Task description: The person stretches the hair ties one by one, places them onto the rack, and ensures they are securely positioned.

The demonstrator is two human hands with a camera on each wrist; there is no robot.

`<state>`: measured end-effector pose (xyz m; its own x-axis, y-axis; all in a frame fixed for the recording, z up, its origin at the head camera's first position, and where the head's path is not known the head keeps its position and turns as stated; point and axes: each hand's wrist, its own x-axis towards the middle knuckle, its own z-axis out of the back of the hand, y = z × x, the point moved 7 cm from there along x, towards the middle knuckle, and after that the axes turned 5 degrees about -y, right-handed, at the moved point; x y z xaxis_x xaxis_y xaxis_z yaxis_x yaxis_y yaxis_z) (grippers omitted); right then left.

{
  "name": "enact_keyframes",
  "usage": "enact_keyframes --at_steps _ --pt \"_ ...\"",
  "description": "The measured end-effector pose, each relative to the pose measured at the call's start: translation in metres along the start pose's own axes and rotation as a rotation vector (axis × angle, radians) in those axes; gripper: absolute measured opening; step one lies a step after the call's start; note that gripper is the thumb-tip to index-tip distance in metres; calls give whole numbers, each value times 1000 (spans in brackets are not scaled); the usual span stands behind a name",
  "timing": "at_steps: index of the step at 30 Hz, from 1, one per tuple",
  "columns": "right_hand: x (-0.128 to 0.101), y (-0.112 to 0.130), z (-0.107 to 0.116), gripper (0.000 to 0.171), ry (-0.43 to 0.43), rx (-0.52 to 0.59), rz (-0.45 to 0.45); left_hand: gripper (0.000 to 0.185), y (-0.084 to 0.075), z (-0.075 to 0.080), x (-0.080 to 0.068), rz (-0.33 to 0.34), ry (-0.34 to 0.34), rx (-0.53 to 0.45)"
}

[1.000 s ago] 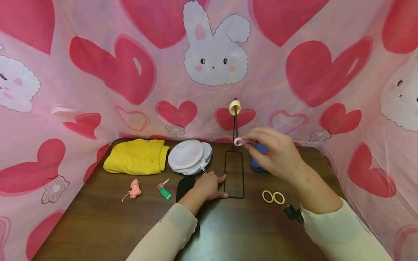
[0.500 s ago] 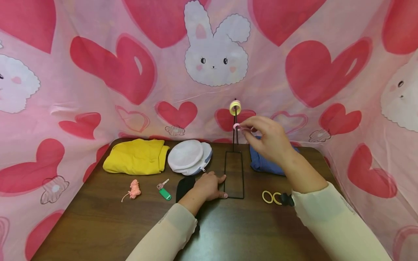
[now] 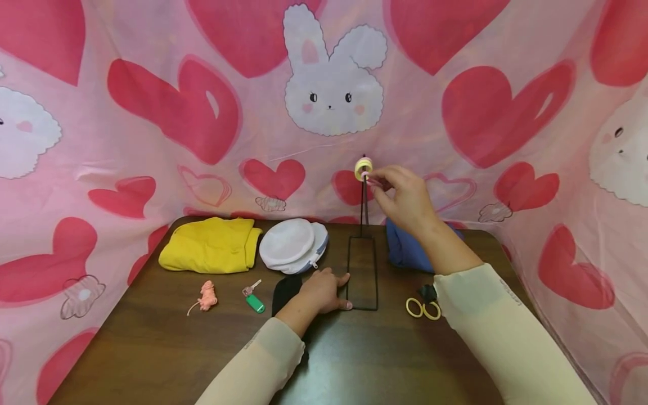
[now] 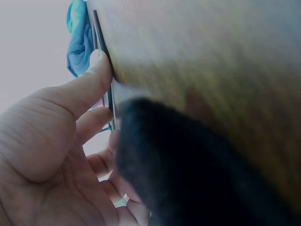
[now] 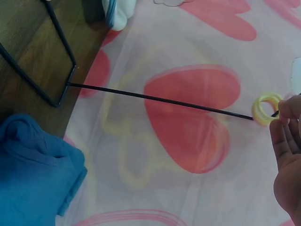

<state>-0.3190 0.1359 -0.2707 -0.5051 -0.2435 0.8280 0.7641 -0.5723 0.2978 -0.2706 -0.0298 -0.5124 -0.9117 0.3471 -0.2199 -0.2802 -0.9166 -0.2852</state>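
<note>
A black wire stand (image 3: 362, 306) rests on the brown table (image 3: 152, 349), its thin rod (image 3: 363, 208) rising at the back. A yellow ring (image 3: 363, 167) hangs at the rod's top. My right hand (image 3: 378, 181) is raised just beside that ring and pinches a small pink ring (image 3: 370, 180) at the rod. The right wrist view shows the rod (image 5: 164, 100), the yellow ring (image 5: 265, 108) and my fingertips (image 5: 288, 109) next to it. My left hand (image 3: 338, 290) lies flat on the table, fingers against the stand's base, with its thumb (image 4: 91, 80) on the wire (image 4: 99, 42).
Two yellow rings (image 3: 422, 308) lie on the table right of the stand. A blue cloth (image 3: 407, 250), white round pouch (image 3: 293, 242), yellow cloth (image 3: 210, 244), pink toy (image 3: 207, 295) and green key tag (image 3: 255, 302) lie around. A black cloth (image 3: 284, 288) sits under my left wrist. Pink heart fabric surrounds the table.
My right hand rose along the rod with the pink ring, from near the table up to the yellow ring at the top. My left hand stayed put.
</note>
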Motion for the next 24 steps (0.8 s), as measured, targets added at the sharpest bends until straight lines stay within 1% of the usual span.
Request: enact_keyframes --at_steps 7,14,18,24 --pt "5 -14 -7 25 0 -22 -83 82 -1 0 0 -13 -4 -2" --pt "2 -14 -6 29 20 -24 -94 82 1 0 1 3 6 -9" --pt "-9 -13 -1 29 23 -36 -89 82 1 0 0 12 9 -20" --pt "-37 -10 7 28 43 -8 -85 81 1 0 -2 11 12 -29"
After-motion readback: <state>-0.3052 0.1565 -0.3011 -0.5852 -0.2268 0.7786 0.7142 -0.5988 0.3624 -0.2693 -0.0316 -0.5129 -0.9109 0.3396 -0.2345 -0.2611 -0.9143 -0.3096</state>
